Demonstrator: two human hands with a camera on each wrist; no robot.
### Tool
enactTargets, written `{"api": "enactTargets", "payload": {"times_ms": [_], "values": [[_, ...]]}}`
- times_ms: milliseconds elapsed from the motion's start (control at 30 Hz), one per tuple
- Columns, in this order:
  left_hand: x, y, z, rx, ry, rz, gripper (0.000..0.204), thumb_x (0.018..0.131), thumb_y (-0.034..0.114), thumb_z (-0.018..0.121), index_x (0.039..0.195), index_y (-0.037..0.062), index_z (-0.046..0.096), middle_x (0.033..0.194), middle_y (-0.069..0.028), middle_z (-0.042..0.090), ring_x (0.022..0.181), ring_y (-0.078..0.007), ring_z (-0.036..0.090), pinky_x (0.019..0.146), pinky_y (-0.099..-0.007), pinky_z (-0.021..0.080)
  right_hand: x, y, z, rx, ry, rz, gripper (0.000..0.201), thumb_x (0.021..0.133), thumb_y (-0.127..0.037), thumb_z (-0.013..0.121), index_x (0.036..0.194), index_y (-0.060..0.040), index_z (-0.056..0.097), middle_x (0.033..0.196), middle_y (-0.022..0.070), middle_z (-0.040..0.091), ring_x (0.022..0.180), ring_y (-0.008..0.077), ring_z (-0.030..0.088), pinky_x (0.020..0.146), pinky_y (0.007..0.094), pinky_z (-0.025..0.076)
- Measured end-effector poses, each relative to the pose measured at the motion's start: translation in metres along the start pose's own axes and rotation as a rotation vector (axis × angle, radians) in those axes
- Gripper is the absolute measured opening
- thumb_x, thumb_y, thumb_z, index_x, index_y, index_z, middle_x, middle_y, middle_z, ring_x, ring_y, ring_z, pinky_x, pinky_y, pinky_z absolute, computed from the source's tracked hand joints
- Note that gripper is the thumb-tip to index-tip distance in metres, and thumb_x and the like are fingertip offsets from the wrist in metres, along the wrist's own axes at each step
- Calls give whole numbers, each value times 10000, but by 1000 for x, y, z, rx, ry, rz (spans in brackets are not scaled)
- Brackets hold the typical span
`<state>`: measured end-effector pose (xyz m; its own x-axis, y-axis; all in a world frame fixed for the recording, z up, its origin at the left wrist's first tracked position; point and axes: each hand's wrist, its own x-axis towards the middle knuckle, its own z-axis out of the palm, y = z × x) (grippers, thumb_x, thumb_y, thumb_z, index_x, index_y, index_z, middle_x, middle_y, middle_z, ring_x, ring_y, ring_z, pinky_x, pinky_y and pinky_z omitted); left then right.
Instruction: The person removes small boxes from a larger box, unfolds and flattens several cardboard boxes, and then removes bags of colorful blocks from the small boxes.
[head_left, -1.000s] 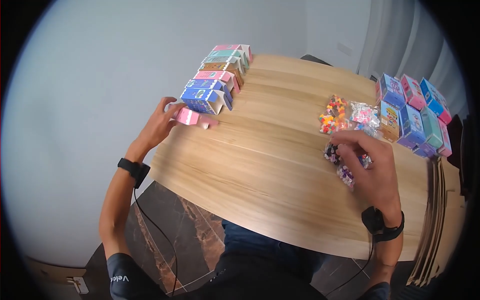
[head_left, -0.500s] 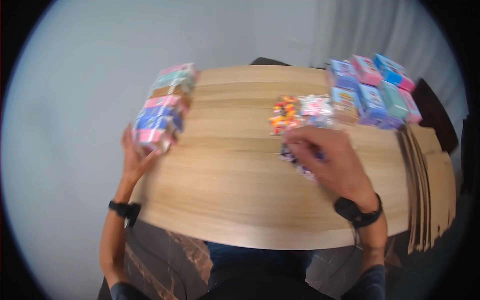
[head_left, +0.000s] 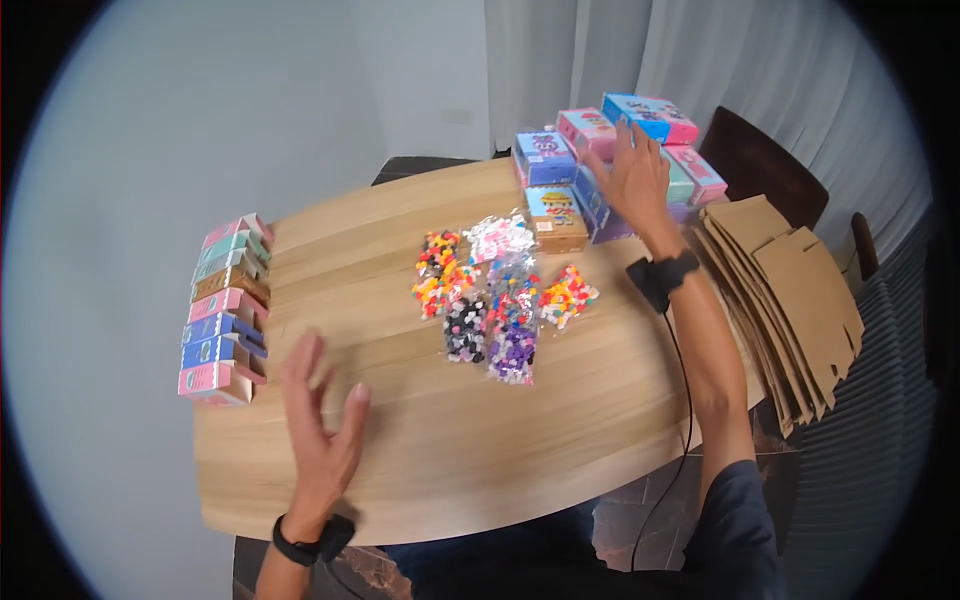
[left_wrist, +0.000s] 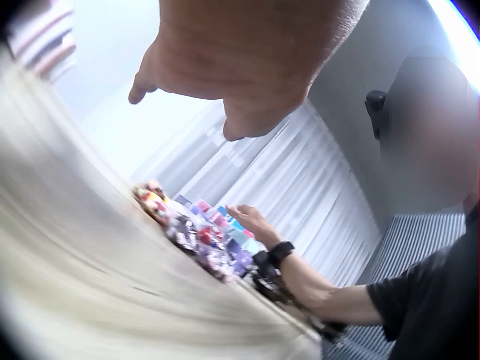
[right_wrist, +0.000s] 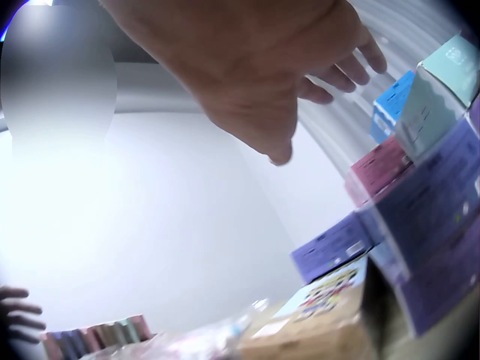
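Observation:
My right hand [head_left: 635,185] reaches over the stacked small cartons at the back right, its fingers spread and nothing in its grasp. A blue carton [head_left: 636,117] and a pink carton [head_left: 586,130] lie around its fingertips. In the right wrist view, a mint carton [right_wrist: 431,112] stands beside the outstretched fingers. My left hand [head_left: 325,430] hovers above the near left part of the table, fingers apart and holding nothing. Left of it, a row of opened cartons ends with a pink one [head_left: 212,380], flaps facing the table's middle.
Mid-table lie clear bags of small coloured pieces: orange and yellow [head_left: 442,275], black and grey [head_left: 466,330], purple [head_left: 512,352], white and pink [head_left: 500,238]. Flattened brown cardboard [head_left: 800,290] leans along the right edge. A dark chair [head_left: 765,165] stands behind. Cables trail from both wrist cameras.
My left hand has left the pink carton, which now stands in line at the row's near end. My right hand has moved from the bags to the stacked cartons. The head view has turned right.

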<state>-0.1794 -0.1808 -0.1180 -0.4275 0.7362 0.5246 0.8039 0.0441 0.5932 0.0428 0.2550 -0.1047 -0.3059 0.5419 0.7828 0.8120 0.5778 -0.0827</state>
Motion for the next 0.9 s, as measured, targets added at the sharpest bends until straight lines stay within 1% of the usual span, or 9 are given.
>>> {"api": "enactTargets", "payload": {"times_ms": [67,167,233,400,500,567,667,767,900], "values": [[14,6,32,-552,7,-283,586,1016,100,662,1538,-10,417,1573,-196,440,1354,-277,549,1056,-378,513,34,30,12,-11,93,-2,802,910,-571,693,1424,20,521,1350,315,602,1243,479,569,983,606,459],[22,-4,66,-743,204,-262,471,1060,103,601,1491,-25,461,1488,-175,537,1203,-236,655,954,-319,566,65,56,13,-178,54,174,826,894,-605,683,1440,-7,522,1365,339,589,1280,493,552,1017,607,450],[22,-9,66,-788,262,-340,448,1065,107,593,1475,-28,474,1461,-176,559,1167,-230,670,930,-315,574,77,73,11,-202,-315,320,791,870,-586,703,1413,-26,574,1354,337,594,1263,483,568,1001,639,451],[21,-29,61,-822,340,-454,420,1076,118,574,1460,-28,486,1435,-178,579,1125,-221,685,880,-311,588,62,76,15,-304,-100,112,724,829,-528,741,1318,0,661,1244,314,650,1194,462,615,978,593,495],[26,-23,54,-809,337,-409,434,1070,125,586,1463,-26,483,1453,-187,561,1161,-233,668,878,-318,591,65,66,-18,82,-230,261,735,794,-484,772,1313,18,638,1271,283,613,1229,414,578,979,497,523],[27,-18,52,-719,223,-309,583,1042,159,639,1543,-4,388,1534,-193,477,1312,-271,581,972,-375,575,35,17,-58,247,64,78,705,789,-397,816,1326,9,609,1294,236,595,1233,372,564,942,505,538],[26,-15,59,-1134,24,-185,851,962,239,763,1612,17,260,1609,-184,375,1448,-304,448,1117,-456,490,-27,-75,-109,767,22,-120,634,778,-213,855,1306,-9,571,1253,136,547,1188,255,557,1075,389,445],[17,-8,65,-1391,-7,-215,1078,856,269,871,1644,39,170,1629,-168,336,1499,-299,381,1212,-477,378,-107,-155,-124,1643,-560,207,716,827,-128,854,1421,-16,470,1331,94,502,1284,209,505,1130,377,406],[13,-9,45,-1073,-61,-212,1101,750,172,935,1613,51,263,1569,-159,415,1447,-276,440,1198,-429,382,-142,-187,-114,1604,-882,-76,572,913,-30,770,1415,-47,497,1419,109,477,1399,214,457,1156,391,426]]}}
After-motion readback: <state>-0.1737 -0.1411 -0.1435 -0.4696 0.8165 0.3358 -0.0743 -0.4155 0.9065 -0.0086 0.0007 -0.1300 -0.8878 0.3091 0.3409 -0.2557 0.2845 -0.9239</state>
